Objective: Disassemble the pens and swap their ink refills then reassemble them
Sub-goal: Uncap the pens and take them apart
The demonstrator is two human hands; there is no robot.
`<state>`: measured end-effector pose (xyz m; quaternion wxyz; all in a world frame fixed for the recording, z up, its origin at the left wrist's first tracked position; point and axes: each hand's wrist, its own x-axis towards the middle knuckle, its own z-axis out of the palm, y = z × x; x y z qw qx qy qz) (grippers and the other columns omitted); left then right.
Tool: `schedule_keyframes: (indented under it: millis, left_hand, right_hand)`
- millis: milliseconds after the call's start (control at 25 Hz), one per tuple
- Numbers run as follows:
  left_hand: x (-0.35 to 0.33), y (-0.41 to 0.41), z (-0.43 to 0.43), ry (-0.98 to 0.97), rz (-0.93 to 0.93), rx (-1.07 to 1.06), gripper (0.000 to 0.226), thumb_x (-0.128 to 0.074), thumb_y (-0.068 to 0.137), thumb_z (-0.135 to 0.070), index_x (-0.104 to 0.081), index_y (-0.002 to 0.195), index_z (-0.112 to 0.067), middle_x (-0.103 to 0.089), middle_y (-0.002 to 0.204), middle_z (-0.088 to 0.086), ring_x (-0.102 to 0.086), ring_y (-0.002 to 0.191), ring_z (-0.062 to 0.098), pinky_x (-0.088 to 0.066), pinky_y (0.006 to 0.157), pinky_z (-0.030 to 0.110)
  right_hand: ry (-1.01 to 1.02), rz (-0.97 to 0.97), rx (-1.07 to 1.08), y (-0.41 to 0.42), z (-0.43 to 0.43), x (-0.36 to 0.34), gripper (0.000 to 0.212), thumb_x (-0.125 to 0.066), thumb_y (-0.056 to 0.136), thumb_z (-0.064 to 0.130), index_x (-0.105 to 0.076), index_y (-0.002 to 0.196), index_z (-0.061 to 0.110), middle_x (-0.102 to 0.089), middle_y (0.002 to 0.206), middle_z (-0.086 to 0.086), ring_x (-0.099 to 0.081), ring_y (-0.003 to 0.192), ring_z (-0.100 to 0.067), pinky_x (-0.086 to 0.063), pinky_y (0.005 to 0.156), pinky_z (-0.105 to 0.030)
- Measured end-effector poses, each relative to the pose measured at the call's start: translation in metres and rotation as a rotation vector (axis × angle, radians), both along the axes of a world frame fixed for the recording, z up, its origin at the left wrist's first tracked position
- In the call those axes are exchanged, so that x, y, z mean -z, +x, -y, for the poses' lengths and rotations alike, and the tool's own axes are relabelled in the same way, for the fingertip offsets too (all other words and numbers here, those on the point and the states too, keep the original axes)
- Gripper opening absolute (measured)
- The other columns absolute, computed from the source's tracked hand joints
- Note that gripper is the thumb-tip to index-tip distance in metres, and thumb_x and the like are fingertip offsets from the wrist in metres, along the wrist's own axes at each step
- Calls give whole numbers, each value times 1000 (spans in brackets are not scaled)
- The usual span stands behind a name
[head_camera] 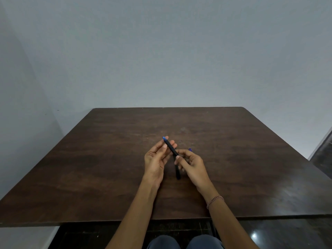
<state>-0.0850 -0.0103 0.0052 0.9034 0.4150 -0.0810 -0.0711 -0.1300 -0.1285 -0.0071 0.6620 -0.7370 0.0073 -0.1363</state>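
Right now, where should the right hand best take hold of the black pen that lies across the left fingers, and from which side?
Probably at its near end, coming from the right. The black pen lies slanted across the left hand, blue tip pointing away, so only that end sticks out free; the right hand seems to pinch there.

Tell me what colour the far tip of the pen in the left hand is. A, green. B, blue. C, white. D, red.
B: the pen pinched between thumb and fingers of the left hand ends in a blue tip past the fingertips, while the right hand grips a second pen.
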Motion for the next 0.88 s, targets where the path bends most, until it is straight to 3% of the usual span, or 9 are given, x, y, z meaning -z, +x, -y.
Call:
schedule_keyframes:
  millis: [200,400,480,600,880]
  left_hand:
    - [2,2,-1,50,23,-66,24,-58,84,5,-66,102,-10,-73,82,2,-70,80,14,-57,70,24]
    - [0,-2,0,104,65,-23,25,-55,88,-7,-62,112,-12,-68,69,-4,-63,59,9,-53,57,22]
    - [0,-2,-2,82,21,31,27,-45,94,-17,-63,112,-11,-70,79,4,-66,69,15,-53,59,25]
    - [0,-1,-5,71,-6,84,33,-36,93,-13,-65,108,-8,-72,96,8,-67,91,16,-55,71,25]
    - [2,0,-3,121,59,65,23,-52,89,-19,-68,104,-11,-73,97,9,-68,94,17,-55,77,28]
  right_hand:
    - [91,-31,-55,0,2,1,19,-53,94,5,-66,107,11,-67,69,-3,-57,57,-10,-46,54,-20]
    - [135,-40,-136,-2,1,-2,19,-49,95,2,-63,108,5,-70,73,-10,-65,61,-17,-51,58,-23]
    - [159,-53,-158,-4,1,-5,19,-48,96,3,-62,109,2,-71,77,-14,-68,65,-21,-54,60,-23]
    - [176,-72,-192,-7,2,-7,19,-46,96,4,-62,107,2,-72,80,-16,-70,68,-23,-55,63,-24]
    - [221,-111,-297,-10,7,-14,20,-44,97,6,-62,104,8,-72,80,-15,-70,71,-23,-55,65,-24]
